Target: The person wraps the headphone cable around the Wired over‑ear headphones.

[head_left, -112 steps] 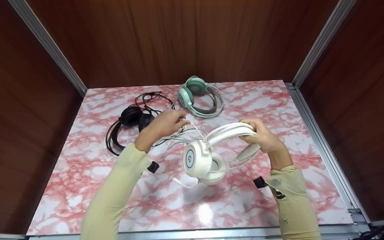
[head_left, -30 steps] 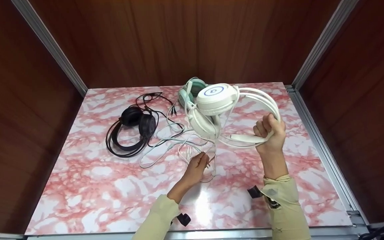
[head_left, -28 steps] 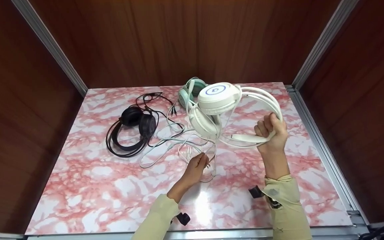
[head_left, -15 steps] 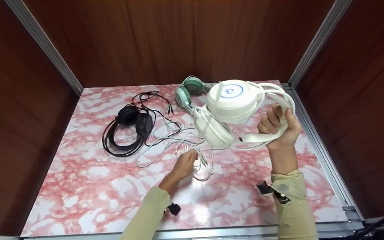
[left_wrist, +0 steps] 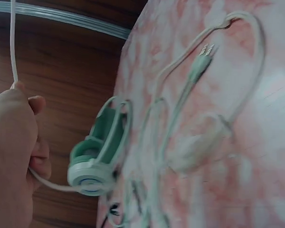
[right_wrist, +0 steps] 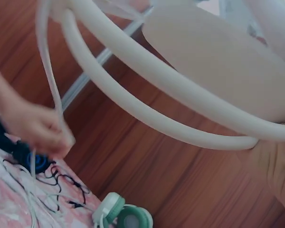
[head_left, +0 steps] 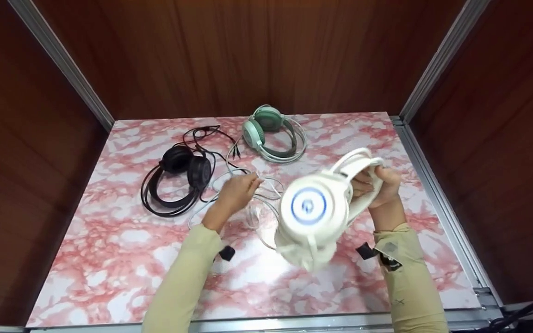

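My right hand [head_left: 386, 187] grips the headband of a white headset [head_left: 310, 210], holding it up over the front right of the table. One ear cup with a blue ring logo faces up toward me; the other is mostly hidden beneath it. In the left wrist view, a white cable [left_wrist: 13, 52] runs through the curled fingers of my left hand [head_left: 238, 192]. That hand hovers over tangled cords left of the headset. The right wrist view has the white headband tubes [right_wrist: 156, 85] close up. Pale green jack plugs [left_wrist: 198, 66] show below my left hand.
A mint green headset [head_left: 253, 134] lies at the back middle of the pink marbled table [head_left: 123, 277]. Left of it is a black headset [head_left: 199, 172] with its cord. Cords overlap mid-table. Brown wood panels [head_left: 248, 60] enclose the back and sides.
My right hand has turned the white headset and brought it down toward me, uncovering the mint headset. My left hand has moved away from me and slightly left, off the jack plugs.
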The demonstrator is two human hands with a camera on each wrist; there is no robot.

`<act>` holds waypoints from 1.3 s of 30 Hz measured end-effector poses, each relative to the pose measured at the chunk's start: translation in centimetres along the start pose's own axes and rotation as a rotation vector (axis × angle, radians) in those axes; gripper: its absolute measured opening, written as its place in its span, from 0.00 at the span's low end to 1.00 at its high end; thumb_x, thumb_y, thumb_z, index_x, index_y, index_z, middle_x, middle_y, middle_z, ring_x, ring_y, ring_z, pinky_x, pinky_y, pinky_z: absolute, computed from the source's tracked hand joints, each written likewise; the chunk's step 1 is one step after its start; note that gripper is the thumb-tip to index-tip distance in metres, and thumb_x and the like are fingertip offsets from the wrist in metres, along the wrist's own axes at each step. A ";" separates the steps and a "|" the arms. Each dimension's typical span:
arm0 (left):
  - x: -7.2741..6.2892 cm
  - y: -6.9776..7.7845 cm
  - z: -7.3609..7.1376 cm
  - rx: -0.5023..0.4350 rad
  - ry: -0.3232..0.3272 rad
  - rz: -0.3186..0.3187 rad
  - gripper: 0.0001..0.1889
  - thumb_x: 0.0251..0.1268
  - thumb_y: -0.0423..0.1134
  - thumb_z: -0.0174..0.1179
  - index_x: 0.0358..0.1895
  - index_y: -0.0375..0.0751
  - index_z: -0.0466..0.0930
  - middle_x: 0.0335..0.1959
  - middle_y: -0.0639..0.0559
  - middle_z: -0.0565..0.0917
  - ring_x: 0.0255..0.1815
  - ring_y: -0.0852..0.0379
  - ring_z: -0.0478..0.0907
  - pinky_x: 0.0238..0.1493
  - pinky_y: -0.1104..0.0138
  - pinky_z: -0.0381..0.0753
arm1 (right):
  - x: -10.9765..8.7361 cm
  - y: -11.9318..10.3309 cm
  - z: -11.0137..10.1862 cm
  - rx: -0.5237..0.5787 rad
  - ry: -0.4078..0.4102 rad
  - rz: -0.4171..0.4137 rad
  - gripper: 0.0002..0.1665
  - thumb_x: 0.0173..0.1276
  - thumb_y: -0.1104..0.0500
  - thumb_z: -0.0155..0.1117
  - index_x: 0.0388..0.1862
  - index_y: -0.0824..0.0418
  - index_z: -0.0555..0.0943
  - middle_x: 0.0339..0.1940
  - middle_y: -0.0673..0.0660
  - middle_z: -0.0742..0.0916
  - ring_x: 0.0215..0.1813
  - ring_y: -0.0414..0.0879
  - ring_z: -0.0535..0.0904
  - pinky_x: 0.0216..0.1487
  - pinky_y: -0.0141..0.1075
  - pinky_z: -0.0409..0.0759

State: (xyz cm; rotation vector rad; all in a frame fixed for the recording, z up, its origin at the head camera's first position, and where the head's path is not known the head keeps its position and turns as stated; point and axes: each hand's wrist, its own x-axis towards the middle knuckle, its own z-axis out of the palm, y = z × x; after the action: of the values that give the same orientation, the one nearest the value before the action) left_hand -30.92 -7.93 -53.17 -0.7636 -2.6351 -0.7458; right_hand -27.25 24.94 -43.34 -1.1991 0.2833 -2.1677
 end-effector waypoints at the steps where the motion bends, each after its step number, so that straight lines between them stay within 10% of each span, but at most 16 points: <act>1: 0.3 0.0 -0.7 0.034 0.019 0.000 0.18 0.73 0.50 0.52 0.25 0.44 0.70 0.17 0.52 0.71 0.21 0.46 0.75 0.25 0.53 0.74 | 0.0 0.0 -0.2 -0.002 -0.020 0.029 0.11 0.71 0.58 0.52 0.37 0.66 0.68 0.23 0.51 0.62 0.22 0.38 0.57 0.27 0.30 0.54; 6: 1.3 0.1 -3.9 0.134 0.079 0.007 0.21 0.68 0.57 0.56 0.24 0.45 0.76 0.18 0.50 0.76 0.22 0.45 0.78 0.26 0.52 0.75 | 0.2 -0.1 -0.8 -0.109 -0.064 0.123 0.23 0.70 0.62 0.52 0.61 0.70 0.71 0.22 0.53 0.61 0.19 0.39 0.55 0.25 0.31 0.54; 10: 1.9 1.1 -6.3 0.190 0.078 0.047 0.17 0.72 0.52 0.53 0.33 0.41 0.78 0.26 0.45 0.81 0.29 0.41 0.81 0.29 0.49 0.76 | 0.9 -0.4 -1.2 -0.269 -0.009 0.226 0.18 0.71 0.64 0.53 0.57 0.70 0.74 0.18 0.52 0.61 0.16 0.39 0.52 0.19 0.30 0.51; 21: 2.6 5.4 -10.7 0.254 0.142 0.059 0.21 0.66 0.56 0.58 0.21 0.45 0.73 0.17 0.49 0.77 0.22 0.43 0.78 0.21 0.50 0.73 | 1.8 -0.1 -1.3 -1.084 0.664 0.373 0.05 0.64 0.66 0.64 0.31 0.64 0.76 0.15 0.46 0.67 0.14 0.37 0.55 0.15 0.30 0.52; 31: 1.5 10.5 -9.4 -0.093 -0.069 -0.195 0.15 0.76 0.44 0.47 0.31 0.42 0.77 0.21 0.52 0.74 0.21 0.55 0.71 0.23 0.62 0.74 | 2.5 2.6 -2.3 -1.330 1.197 0.012 0.07 0.57 0.68 0.70 0.27 0.63 0.78 0.19 0.47 0.77 0.16 0.36 0.64 0.17 0.28 0.63; 39: -0.4 14.0 -5.8 -0.243 0.062 -0.192 0.14 0.76 0.40 0.45 0.34 0.43 0.80 0.20 0.55 0.75 0.22 0.54 0.74 0.25 0.61 0.73 | 2.7 3.5 -2.5 -1.217 1.376 -0.276 0.08 0.57 0.68 0.71 0.27 0.63 0.77 0.19 0.49 0.78 0.15 0.36 0.64 0.16 0.28 0.63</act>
State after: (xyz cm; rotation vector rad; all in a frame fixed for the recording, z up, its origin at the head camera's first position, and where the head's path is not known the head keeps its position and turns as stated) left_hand -21.87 -1.16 -43.02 -0.5406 -2.6165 -1.1396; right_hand -28.86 20.28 -44.52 0.1321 2.3040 -2.7179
